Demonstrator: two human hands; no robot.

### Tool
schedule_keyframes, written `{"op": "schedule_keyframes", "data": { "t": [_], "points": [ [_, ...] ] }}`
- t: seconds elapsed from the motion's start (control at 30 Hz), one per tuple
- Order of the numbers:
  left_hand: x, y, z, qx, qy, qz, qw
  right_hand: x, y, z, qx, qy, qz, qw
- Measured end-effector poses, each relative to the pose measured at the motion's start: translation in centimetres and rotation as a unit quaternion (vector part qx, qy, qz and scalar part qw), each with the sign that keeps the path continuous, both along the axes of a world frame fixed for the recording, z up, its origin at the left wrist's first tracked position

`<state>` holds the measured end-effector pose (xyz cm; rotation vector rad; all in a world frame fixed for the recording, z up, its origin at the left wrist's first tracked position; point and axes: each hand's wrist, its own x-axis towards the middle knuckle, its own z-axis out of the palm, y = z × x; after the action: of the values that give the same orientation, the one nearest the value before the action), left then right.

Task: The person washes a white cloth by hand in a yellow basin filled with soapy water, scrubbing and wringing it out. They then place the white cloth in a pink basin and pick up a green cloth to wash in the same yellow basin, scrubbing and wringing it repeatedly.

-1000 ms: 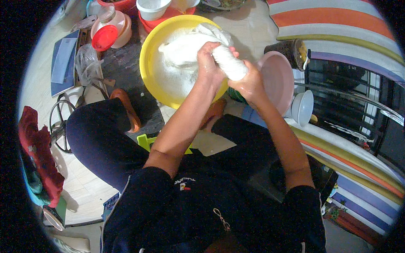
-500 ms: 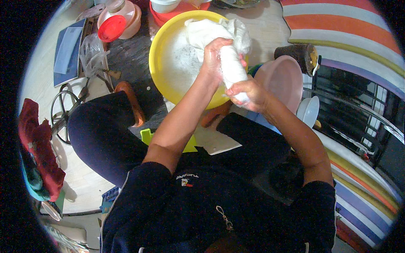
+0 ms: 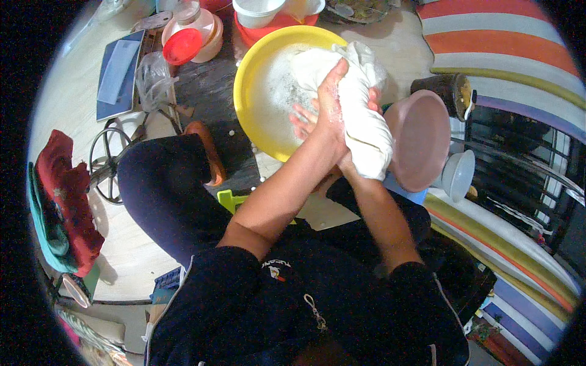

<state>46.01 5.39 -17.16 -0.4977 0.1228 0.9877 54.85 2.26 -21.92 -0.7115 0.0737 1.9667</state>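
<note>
The left hand (image 3: pixel 333 100) is squeezing the twisted white cloth (image 3: pixel 364 131), whose long roll is pointing back toward the right forearm (image 3: pixel 375 210). The right hand (image 3: pixel 304 122) is sitting behind the left wrist (image 3: pixel 328 140), fingers apart.

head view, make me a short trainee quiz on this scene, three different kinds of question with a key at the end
1. Multiple choice: what colour is the large basin holding the white suds?
A) blue
B) yellow
C) green

2. True or false: the pink basin is to the right of the large basin in the picture.

3. Fill in the blank: the left hand is wrapped around a bunched white ____.

Key: 1. B; 2. true; 3. cloth
</note>
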Motion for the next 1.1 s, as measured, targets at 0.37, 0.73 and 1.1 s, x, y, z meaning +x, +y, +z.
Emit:
{"op": "schedule_keyframes", "data": {
  "t": [0.37, 0.73, 1.1],
  "points": [
    [-1.1, -6.8, -3.0, -0.034, 0.104, -0.086, 0.990, 4.0, 5.4, -9.0, -0.072, -0.187, 0.144, 0.969],
    [-0.4, -6.2, -6.5, -0.034, 0.207, 0.008, 0.978, 3.5, 5.6, -8.2, 0.163, -0.605, 0.122, 0.769],
    [-0.8, -3.7, -11.0, 0.006, 0.231, 0.062, 0.971, -1.8, 3.6, -1.8, 0.240, -0.791, 0.356, 0.436]
  ]
}}
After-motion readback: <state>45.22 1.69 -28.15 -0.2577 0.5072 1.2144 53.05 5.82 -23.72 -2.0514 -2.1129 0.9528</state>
